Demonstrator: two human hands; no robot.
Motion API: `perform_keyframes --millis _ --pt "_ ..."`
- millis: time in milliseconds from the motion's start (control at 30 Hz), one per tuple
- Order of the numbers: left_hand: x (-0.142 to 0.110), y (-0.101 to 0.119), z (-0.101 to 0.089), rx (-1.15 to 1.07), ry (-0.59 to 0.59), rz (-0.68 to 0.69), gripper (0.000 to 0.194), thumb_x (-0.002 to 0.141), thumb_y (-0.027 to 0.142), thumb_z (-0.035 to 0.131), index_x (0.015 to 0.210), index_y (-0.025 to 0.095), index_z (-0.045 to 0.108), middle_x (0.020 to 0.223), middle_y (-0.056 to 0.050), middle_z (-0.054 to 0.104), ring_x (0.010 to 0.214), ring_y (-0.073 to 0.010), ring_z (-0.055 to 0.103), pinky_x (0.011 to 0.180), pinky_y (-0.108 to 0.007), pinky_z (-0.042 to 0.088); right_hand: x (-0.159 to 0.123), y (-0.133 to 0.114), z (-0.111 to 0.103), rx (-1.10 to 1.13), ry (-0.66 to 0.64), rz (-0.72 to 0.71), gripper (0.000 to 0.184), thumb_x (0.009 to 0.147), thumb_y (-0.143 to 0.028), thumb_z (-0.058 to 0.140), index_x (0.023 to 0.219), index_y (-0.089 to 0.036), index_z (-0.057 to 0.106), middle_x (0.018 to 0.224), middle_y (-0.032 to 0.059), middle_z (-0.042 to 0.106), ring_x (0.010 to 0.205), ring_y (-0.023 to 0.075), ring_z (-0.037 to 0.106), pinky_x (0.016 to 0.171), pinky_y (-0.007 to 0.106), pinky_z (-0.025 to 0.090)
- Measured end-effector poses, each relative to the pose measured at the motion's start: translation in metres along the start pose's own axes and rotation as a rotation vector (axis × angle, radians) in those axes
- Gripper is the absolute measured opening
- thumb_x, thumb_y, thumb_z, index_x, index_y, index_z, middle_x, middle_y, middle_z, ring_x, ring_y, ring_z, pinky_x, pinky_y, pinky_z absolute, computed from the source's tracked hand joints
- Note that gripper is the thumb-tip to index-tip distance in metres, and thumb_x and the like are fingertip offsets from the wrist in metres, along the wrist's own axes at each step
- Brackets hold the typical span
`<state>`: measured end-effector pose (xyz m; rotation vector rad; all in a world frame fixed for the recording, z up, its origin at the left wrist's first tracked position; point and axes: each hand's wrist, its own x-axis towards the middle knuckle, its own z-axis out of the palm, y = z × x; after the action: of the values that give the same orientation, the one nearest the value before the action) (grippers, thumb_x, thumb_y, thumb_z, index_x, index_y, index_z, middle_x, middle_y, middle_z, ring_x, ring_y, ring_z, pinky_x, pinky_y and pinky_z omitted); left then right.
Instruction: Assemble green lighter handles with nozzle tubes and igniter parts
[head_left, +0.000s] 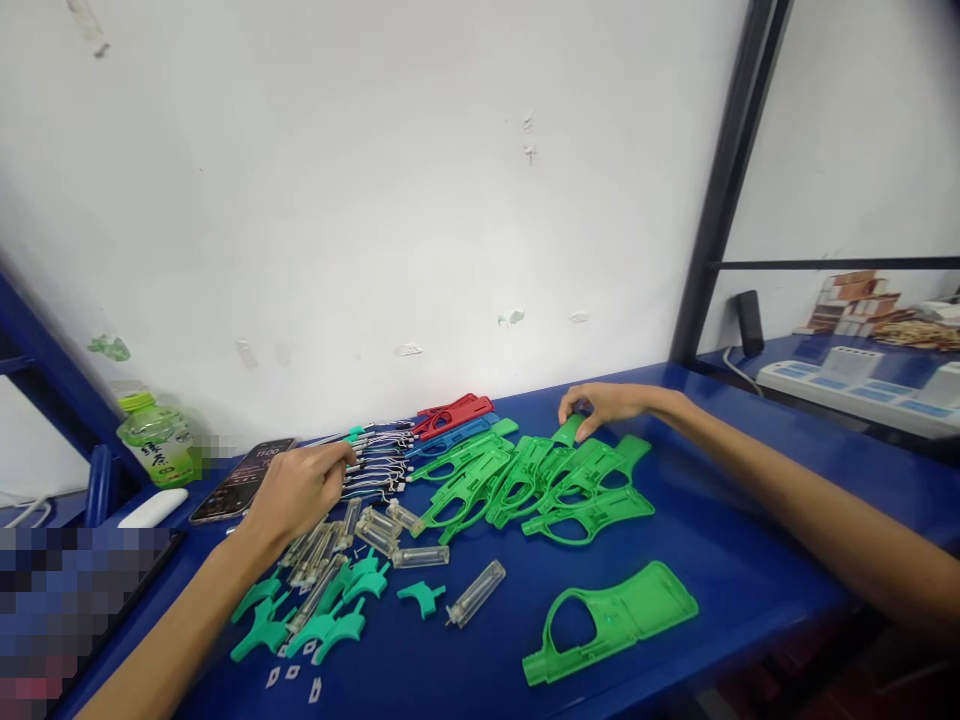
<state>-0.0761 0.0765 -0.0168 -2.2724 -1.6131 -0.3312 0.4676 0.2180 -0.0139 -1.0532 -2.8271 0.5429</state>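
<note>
My left hand [304, 488] is closed in a pinch over a row of thin wire leads [375, 470] with small connectors; whatever lies between its fingertips is hidden. Just beyond them shows a small teal tip. At the back of the pile, my right hand [600, 405] grips the wide end of a green plastic gun-shaped shell half [570, 430] between thumb and fingers. Several like shells [517, 480] overlap in front of it. One separate green shell half [619, 615] lies nearer the table edge, its hollow side up.
Clear plastic tubes [420, 557], teal trigger pieces [330, 628] and small white tabs [292, 672] lie front left. Red [457, 412] and blue shells [450, 440] sit by the wall. A phone [240, 482], white case [152, 508] and green bottle [154, 440] stand left.
</note>
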Motion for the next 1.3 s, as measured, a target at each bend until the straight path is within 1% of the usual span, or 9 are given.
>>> perform_keyframes --millis 167,400,533,667,833,967,1067,1167,1300 --pt "0.0 0.001 -0.001 -0.004 0.012 0.013 0.025 0.108 0.041 0.072 0.12 0.018 0.072 0.114 -0.005 0.076 0.095 -0.0202 0.075 0.086 -0.04 0.066 -0.006 0.018 -0.002 0.055 -0.014 0.094 0.037 0.106 -0.042 0.074 0.137 -0.021 0.07 0.14 0.0104 0.071 0.117 0.0273 0.074 0.098 0.049 0.064" --pt "0.0 0.003 -0.002 -0.016 0.004 0.004 0.025 0.108 0.04 0.073 0.119 0.018 0.073 0.115 -0.005 0.076 0.096 -0.0203 0.075 0.086 -0.04 0.066 -0.019 0.027 -0.008 0.108 0.019 0.179 0.04 0.106 -0.041 0.075 0.139 -0.019 0.069 0.138 0.0105 0.072 0.115 0.0274 0.074 0.096 0.049 0.065" --pt "0.0 0.003 -0.001 -0.018 0.001 -0.001 0.025 0.107 0.04 0.073 0.119 0.018 0.073 0.114 -0.005 0.076 0.096 -0.0202 0.075 0.086 -0.04 0.066 -0.025 0.026 -0.011 0.084 0.098 0.203 0.039 0.106 -0.041 0.074 0.139 -0.02 0.069 0.139 0.0107 0.071 0.116 0.0271 0.074 0.097 0.049 0.065" --pt "0.0 0.004 0.0 -0.021 0.0 -0.005 0.025 0.108 0.04 0.073 0.119 0.018 0.073 0.114 -0.005 0.076 0.096 -0.0204 0.075 0.087 -0.04 0.066 -0.024 0.017 -0.012 0.003 0.266 0.222 0.039 0.107 -0.04 0.074 0.139 -0.02 0.069 0.141 0.011 0.071 0.117 0.0272 0.074 0.098 0.05 0.064" --pt "0.001 0.003 0.002 -0.035 0.025 0.004 0.025 0.108 0.041 0.073 0.118 0.018 0.073 0.112 -0.005 0.076 0.093 -0.0196 0.075 0.085 -0.039 0.066 -0.016 -0.006 -0.004 -0.122 0.463 0.237 0.038 0.107 -0.041 0.072 0.14 -0.021 0.068 0.141 0.0111 0.071 0.116 0.0265 0.074 0.097 0.049 0.064" --pt "0.001 0.002 0.003 -0.066 0.072 0.036 0.024 0.108 0.041 0.072 0.116 0.018 0.072 0.108 -0.004 0.075 0.088 -0.0178 0.074 0.081 -0.037 0.065 -0.014 -0.031 0.005 -0.189 0.525 0.204 0.04 0.107 -0.042 0.073 0.14 -0.02 0.068 0.138 0.0108 0.072 0.113 0.0263 0.074 0.095 0.049 0.065" --pt "0.001 0.006 0.0 -0.107 0.153 0.07 0.024 0.109 0.041 0.072 0.113 0.018 0.072 0.102 -0.002 0.075 0.082 -0.016 0.073 0.076 -0.034 0.065 -0.014 -0.053 0.008 -0.229 0.562 0.154 0.04 0.107 -0.042 0.073 0.14 -0.019 0.068 0.135 0.0104 0.073 0.111 0.0256 0.075 0.094 0.048 0.065" --pt "0.001 0.022 -0.012 -0.161 0.283 0.116 0.026 0.111 0.043 0.068 0.12 0.018 0.071 0.1 -0.002 0.075 0.077 -0.0144 0.071 0.071 -0.031 0.063 -0.01 -0.08 0.013 -0.262 0.612 0.082 0.039 0.108 -0.042 0.072 0.14 -0.02 0.068 0.134 0.0102 0.073 0.109 0.0249 0.075 0.093 0.047 0.066" --pt "0.0 0.064 -0.035 -0.219 0.422 0.255 0.032 0.115 0.042 0.059 0.137 0.018 0.064 0.103 -0.002 0.075 0.063 -0.0104 0.065 0.059 -0.026 0.057 -0.005 -0.124 0.026 -0.293 0.643 -0.056 0.041 0.108 -0.044 0.072 0.142 -0.022 0.067 0.142 0.0115 0.07 0.117 0.027 0.073 0.099 0.05 0.064"
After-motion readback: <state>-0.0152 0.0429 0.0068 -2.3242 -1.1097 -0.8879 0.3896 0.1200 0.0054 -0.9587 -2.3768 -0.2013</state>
